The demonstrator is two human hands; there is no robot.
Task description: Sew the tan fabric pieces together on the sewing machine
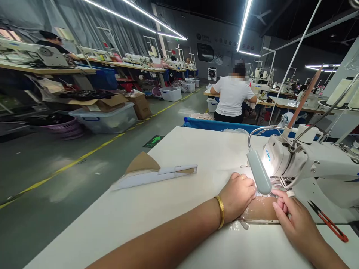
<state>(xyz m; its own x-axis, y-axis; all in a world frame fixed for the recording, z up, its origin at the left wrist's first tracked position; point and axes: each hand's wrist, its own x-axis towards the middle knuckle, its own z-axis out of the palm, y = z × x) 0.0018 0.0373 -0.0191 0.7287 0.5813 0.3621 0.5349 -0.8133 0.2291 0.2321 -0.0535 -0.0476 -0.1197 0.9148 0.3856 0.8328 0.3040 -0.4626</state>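
Note:
My left hand, with a ring and a gold bangle, rests on the table at the sewing machine. Its fingers are curled down, and what they grip, if anything, is hidden. Close beside it lies a flat brown piece with a pale lower edge and shiny clear plastic around its left end. My right hand touches that piece's right end with its thumb. Its index finger stretches toward the needle area, apart from the thumb. A grey-green lamp covers part of the white material under the needle.
Red-handled thread snips lie right of my right hand. A folded white paper piece and a brown card piece lie on the white table. Beyond a blue cloth, a person sits facing away. Storage bins line the aisle.

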